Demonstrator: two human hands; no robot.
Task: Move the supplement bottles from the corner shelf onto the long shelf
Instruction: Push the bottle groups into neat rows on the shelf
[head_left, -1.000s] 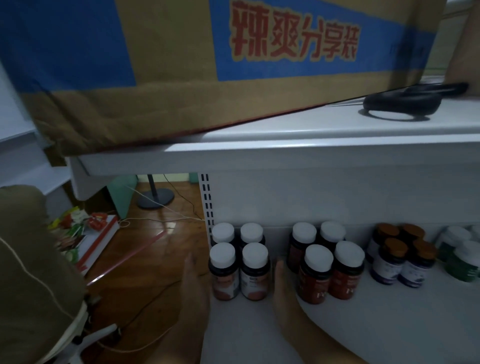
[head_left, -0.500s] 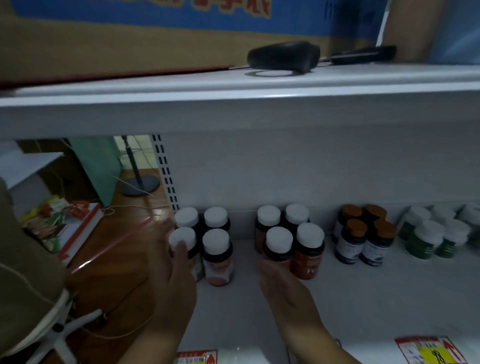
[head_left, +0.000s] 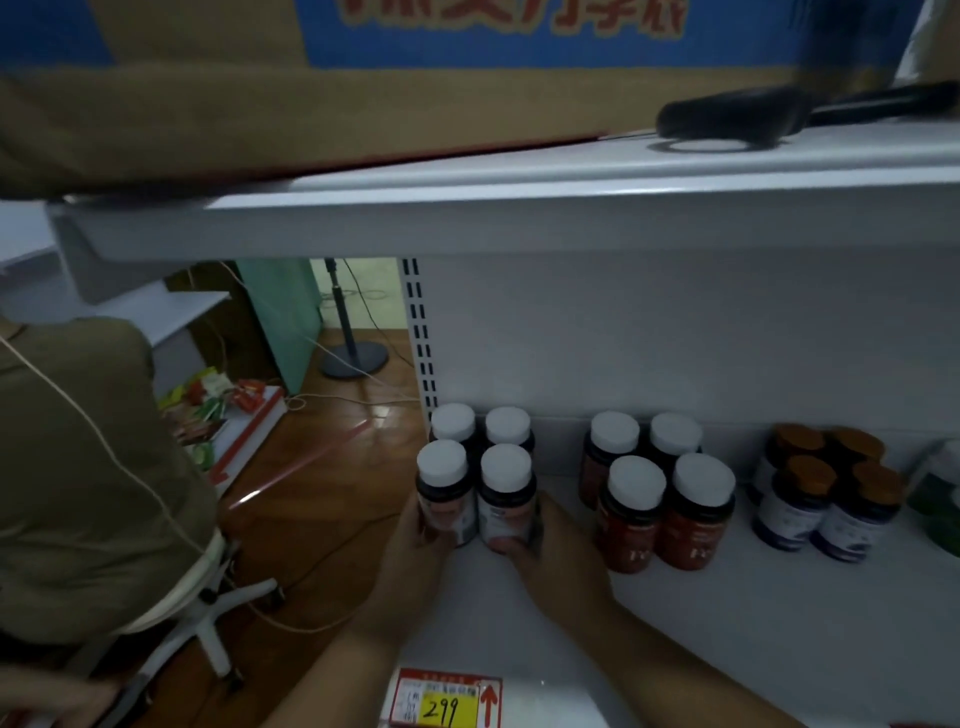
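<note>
- On the white shelf (head_left: 675, 639), at its left end, stand four white-capped bottles in a square.
- Left hand (head_left: 415, 540) reaches up from below, fingers curled round the front left bottle (head_left: 445, 493).
- Right hand (head_left: 550, 551) comes in beside it, thumb and fingers wrapped round the front right bottle (head_left: 506, 499).
- Both bottles are dark, round and smooth, with flat white caps and pale labels.
- Four red-labelled bottles (head_left: 660, 499) stand just to the right, apart from the hands.
- A red and yellow price tag (head_left: 449, 699) hangs on the shelf's front edge.
</note>
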